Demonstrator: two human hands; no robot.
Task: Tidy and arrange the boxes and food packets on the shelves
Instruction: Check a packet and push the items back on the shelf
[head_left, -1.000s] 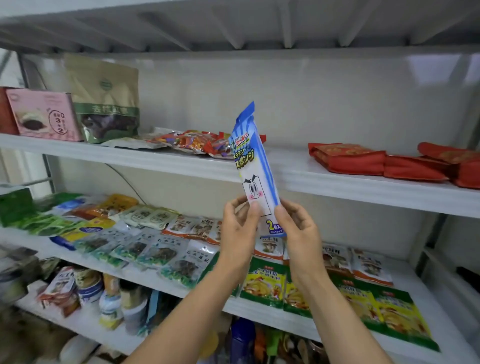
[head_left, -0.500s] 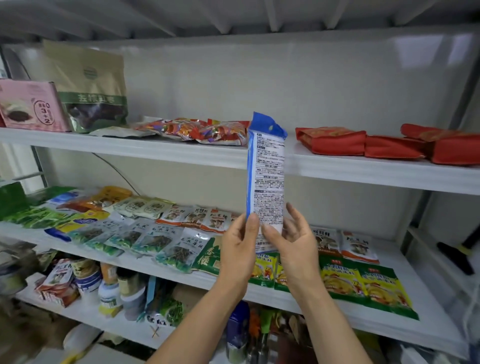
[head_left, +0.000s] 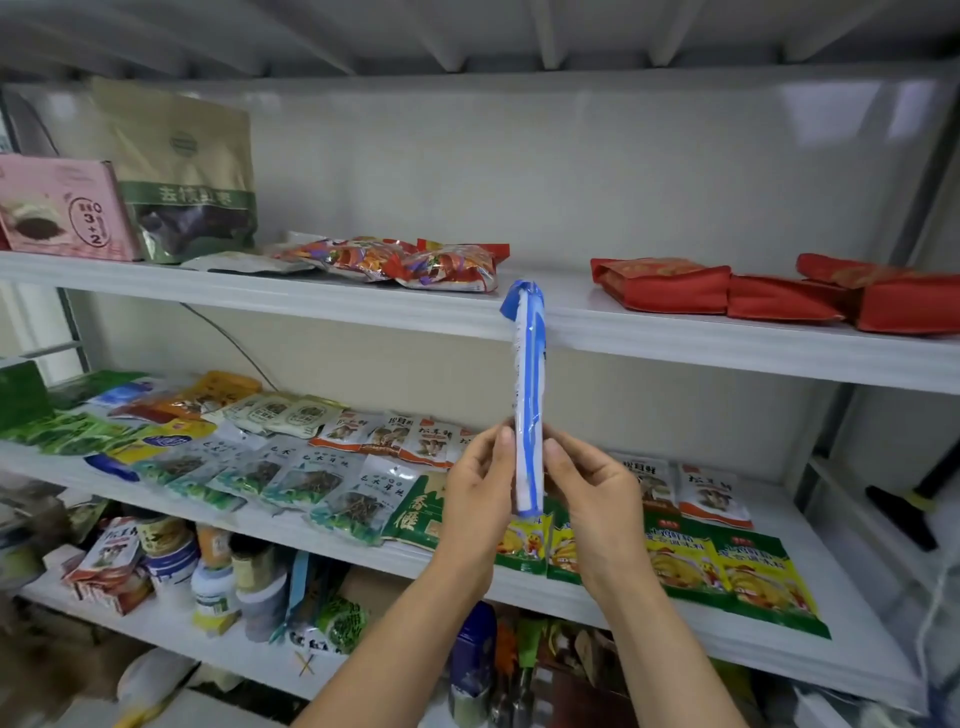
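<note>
A long blue and white packet (head_left: 529, 384) stands upright in front of the shelves, turned edge-on to me. My left hand (head_left: 480, 483) grips its lower part from the left and my right hand (head_left: 592, 486) grips it from the right. The packet's top reaches the front lip of the upper shelf (head_left: 675, 338). On that shelf lie colourful sweet bags (head_left: 415, 262) and red packets (head_left: 665, 283). The middle shelf (head_left: 810, 551) carries rows of flat food packets (head_left: 291, 467) and green and yellow packets (head_left: 727, 571).
A pink box (head_left: 57, 210) and a tall brown and green pouch (head_left: 182, 171) stand at the upper shelf's left end. Jars and bottles (head_left: 218, 582) crowd the lower shelf. A black brush handle (head_left: 904, 509) lies to the right of the rack.
Both hands have turned the packet: first its printed front faced me, then its back with text, now its thin edge. It has come more upright, and the view has shifted slightly.
</note>
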